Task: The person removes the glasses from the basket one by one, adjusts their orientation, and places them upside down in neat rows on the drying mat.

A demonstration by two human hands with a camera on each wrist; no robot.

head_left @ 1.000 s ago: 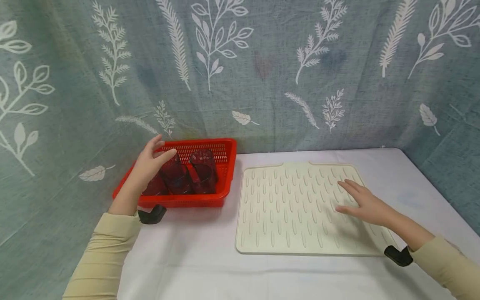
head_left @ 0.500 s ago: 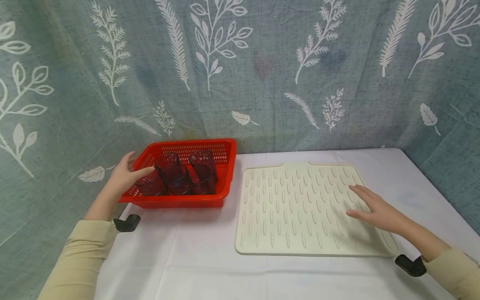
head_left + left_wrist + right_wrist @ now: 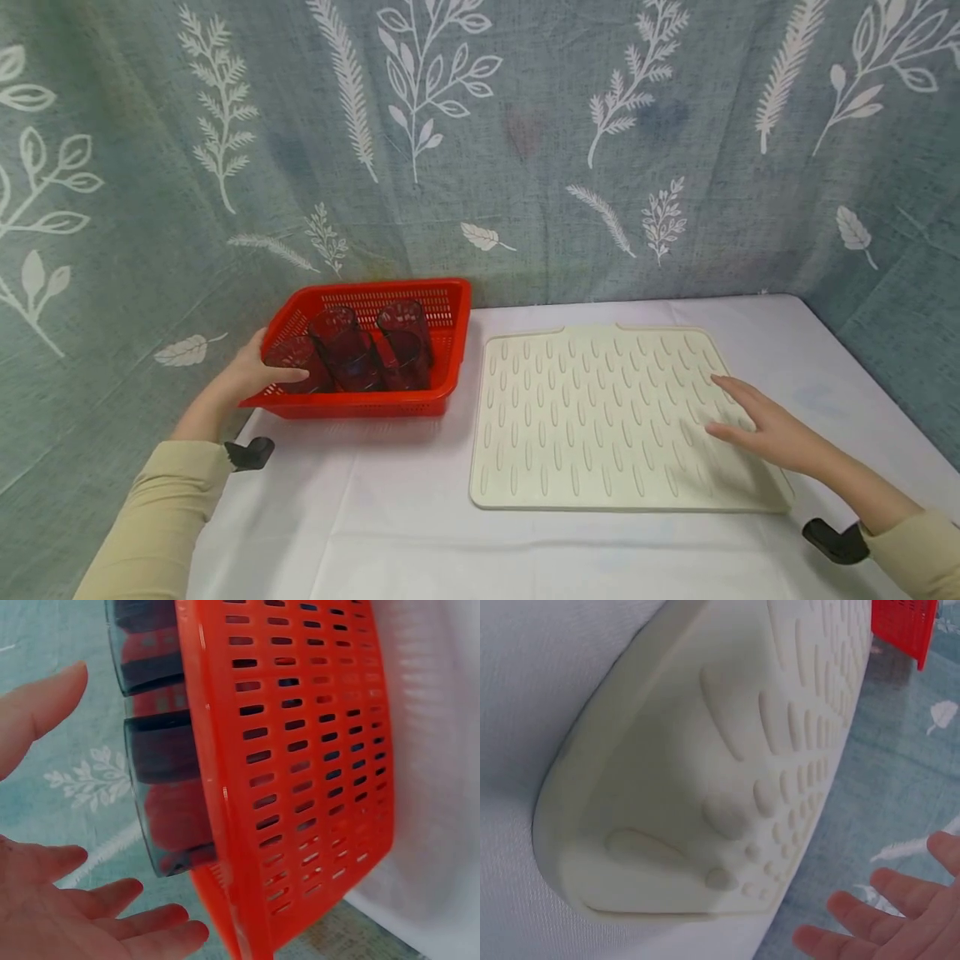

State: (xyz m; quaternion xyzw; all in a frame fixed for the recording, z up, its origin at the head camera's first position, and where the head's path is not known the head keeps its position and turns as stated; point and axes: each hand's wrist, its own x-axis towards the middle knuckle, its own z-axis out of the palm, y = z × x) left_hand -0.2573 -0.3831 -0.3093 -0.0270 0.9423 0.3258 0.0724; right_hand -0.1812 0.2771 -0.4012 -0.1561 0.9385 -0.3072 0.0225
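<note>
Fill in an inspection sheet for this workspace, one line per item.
Surface: table under a white cloth, lightly creased.
Job's things: red basket at the left, holding several dark see-through glasses that rise above its rim in the left wrist view; pale mat lying flat to its right, nothing on it.
Clutter: nothing seen.
Left hand: fingers spread, at the basket's left end beside the glasses, holding nothing.
Right hand: fingers extended, above the mat's right part, holding nothing.
Cables: nothing seen.
Surroundings: grey-green curtain with white leaf prints behind and at both sides.
</note>
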